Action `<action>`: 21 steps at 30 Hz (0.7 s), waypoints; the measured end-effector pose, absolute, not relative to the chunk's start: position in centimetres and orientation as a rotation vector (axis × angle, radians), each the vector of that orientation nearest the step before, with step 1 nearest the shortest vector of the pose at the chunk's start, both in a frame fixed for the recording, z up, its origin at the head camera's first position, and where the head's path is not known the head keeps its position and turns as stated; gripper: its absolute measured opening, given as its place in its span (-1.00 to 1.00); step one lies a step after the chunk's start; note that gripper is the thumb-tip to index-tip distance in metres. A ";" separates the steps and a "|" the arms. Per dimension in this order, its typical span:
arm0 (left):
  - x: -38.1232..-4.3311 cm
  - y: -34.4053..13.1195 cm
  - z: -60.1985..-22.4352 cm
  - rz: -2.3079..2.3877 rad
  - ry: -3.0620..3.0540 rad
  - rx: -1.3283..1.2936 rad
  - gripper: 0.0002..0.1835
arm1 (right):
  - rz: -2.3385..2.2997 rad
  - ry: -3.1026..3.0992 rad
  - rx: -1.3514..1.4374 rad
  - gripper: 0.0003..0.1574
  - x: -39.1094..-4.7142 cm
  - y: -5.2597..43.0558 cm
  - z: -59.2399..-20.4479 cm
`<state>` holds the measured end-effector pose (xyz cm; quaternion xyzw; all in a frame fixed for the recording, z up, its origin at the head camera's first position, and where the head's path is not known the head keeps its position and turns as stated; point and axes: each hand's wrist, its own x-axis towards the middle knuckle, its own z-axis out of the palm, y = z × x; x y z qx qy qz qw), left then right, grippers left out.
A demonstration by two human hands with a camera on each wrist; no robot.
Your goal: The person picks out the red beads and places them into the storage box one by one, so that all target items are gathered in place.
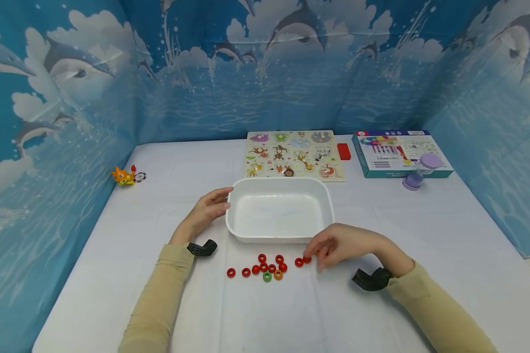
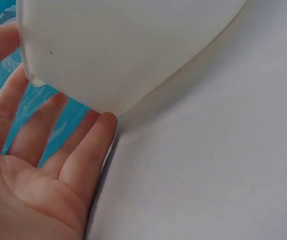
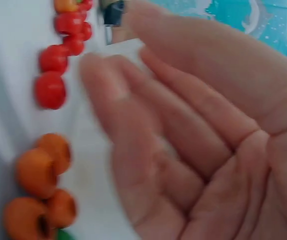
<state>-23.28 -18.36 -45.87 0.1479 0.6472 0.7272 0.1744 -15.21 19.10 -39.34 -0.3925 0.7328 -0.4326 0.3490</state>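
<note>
A white rectangular tray stands in the middle of the table. My left hand rests against its left end; in the left wrist view the extended fingers touch the outer wall from outside. Several red beads with holes, plus a green bead and an orange bead, lie in front of the tray. Over the right end of this row hovers my right hand, its fingers loosely bent and holding nothing visible. The right wrist view shows several orange beads near that hand, hidden from the head view.
Behind the tray lies an animal puzzle board with a red block beside it. A boxed toy set and a purple-capped hourglass-like item are at back right. An orange figure keyring lies far left.
</note>
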 end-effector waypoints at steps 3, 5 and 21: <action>-23.2 -18.3 -45.9 2.086 1.811 0.416 -0.48 | -1.149 1.965 -1.036 -0.63 -15.0 19.2 -39.9; -23.2 -18.3 -45.8 2.096 1.807 0.410 -0.47 | -1.159 2.009 -1.044 -0.62 -14.9 19.3 -40.3; -23.2 -18.3 -46.0 2.150 1.808 0.409 -0.46 | -1.157 2.213 -0.958 -0.67 -14.5 18.6 -42.7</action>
